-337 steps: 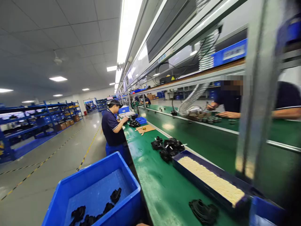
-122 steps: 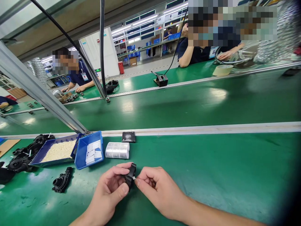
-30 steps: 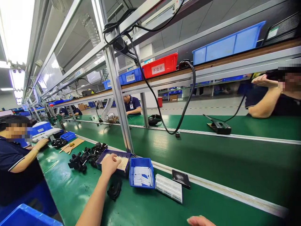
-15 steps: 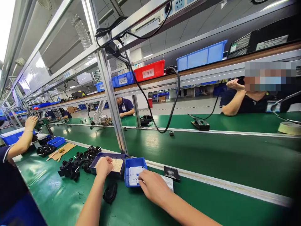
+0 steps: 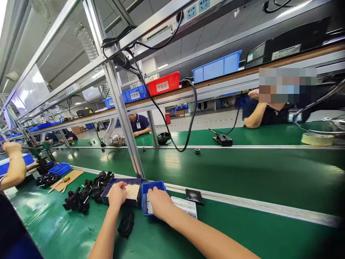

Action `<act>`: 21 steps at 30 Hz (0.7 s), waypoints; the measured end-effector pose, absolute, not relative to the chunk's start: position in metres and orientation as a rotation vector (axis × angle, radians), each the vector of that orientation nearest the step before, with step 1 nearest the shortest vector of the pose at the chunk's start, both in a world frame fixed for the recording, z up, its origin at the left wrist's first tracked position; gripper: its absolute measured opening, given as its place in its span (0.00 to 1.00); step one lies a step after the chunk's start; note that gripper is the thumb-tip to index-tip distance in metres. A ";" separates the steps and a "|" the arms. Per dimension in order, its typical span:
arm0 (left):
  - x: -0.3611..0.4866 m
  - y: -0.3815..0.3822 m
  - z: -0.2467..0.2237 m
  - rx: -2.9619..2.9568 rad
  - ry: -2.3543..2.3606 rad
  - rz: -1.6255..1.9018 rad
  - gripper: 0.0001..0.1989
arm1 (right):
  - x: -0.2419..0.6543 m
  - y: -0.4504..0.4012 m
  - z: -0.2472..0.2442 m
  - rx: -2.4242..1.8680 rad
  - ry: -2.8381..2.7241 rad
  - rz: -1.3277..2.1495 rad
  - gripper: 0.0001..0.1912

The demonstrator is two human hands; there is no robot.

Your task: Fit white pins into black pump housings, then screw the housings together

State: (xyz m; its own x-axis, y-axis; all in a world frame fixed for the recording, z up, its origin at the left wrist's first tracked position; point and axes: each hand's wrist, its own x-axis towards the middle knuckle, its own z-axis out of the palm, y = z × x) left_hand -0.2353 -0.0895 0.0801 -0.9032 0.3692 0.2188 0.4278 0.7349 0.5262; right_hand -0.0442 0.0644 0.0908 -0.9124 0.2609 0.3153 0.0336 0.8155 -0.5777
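My left hand [image 5: 118,194] is over a dark blue box [image 5: 107,187] of small cream-coloured pieces [image 5: 133,191]. Its fingers are pinched together, and whatever may be between them is too small to make out. My right hand [image 5: 160,203] reaches down into a smaller blue bin [image 5: 154,185] with white strips [image 5: 149,205] inside. Those fingers are bent and closed, their tips partly hidden, so what they hold does not show. On the green bench just below the boxes lies a black moulded part [image 5: 125,223].
Several black assemblies [image 5: 86,190] are heaped left of the boxes, near cardboard [image 5: 70,177] with tools on it. A white sheet [image 5: 185,206] and a flat black block [image 5: 194,196] lie at right. A metal post [image 5: 121,118] rises behind; a co-worker's arm [image 5: 16,167] is at left.
My right hand has moved left and deeper into the blue bin, covering more of the white strips. My left hand stays over its box. The co-worker's arm at left has shifted; the view has turned slightly.
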 end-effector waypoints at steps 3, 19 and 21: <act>-0.219 -0.093 0.089 -0.777 -2.599 -1.093 0.10 | 0.005 0.071 0.096 -0.166 -2.722 0.782 0.23; -0.012 -0.039 0.027 -1.847 -2.522 -1.864 0.10 | 0.154 0.120 0.029 -0.554 -1.818 1.935 0.33; -0.017 -0.036 0.025 -1.783 -2.617 -1.881 0.10 | 0.153 0.118 0.030 -0.531 -1.791 1.977 0.32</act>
